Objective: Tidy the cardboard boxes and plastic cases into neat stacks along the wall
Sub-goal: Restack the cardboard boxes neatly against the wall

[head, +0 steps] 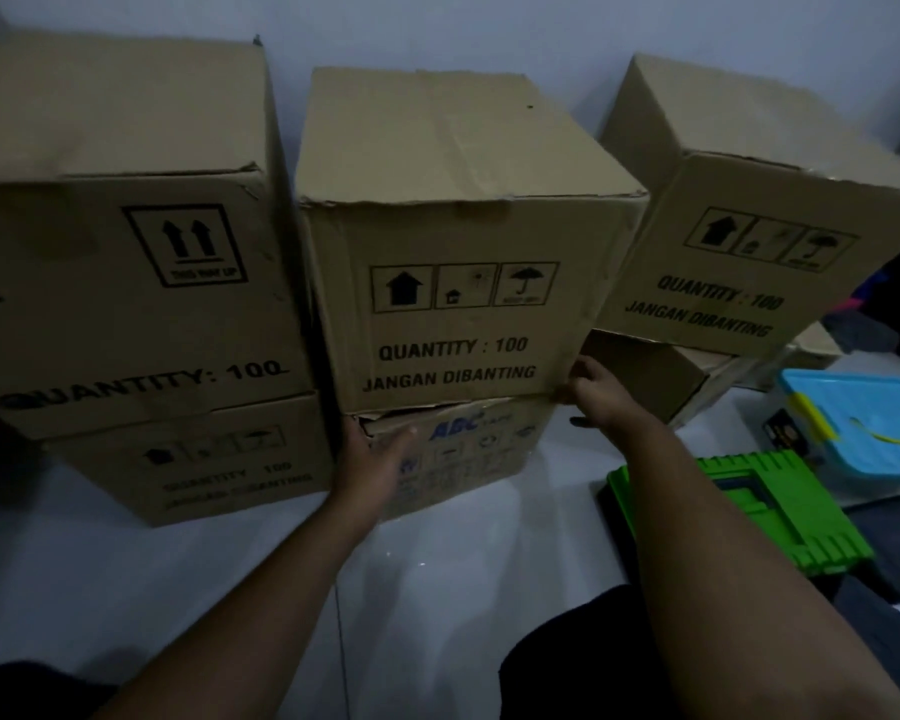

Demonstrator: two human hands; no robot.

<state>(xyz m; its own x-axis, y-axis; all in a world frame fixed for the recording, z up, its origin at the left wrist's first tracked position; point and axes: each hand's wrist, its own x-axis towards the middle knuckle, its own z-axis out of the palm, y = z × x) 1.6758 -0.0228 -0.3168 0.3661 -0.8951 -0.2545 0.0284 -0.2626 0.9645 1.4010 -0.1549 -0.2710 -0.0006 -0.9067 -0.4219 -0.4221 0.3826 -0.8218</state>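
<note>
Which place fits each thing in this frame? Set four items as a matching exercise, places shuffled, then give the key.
Things:
1. green case
2. blue case
3. ABC box
4. THIS WAY UP box

Places:
a. under the middle top box
b. top of the left stack
c. on the floor, lying flat, nearest the person
d. far right, with a yellow latch

Pairs: 1-c; 2-d; 3-a; 4-b

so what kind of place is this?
Likely a home storeroom or spare room: cardboard cartons stacked against a bare wall, a green plastic case and a blue plastic box on a pale floor.
</note>
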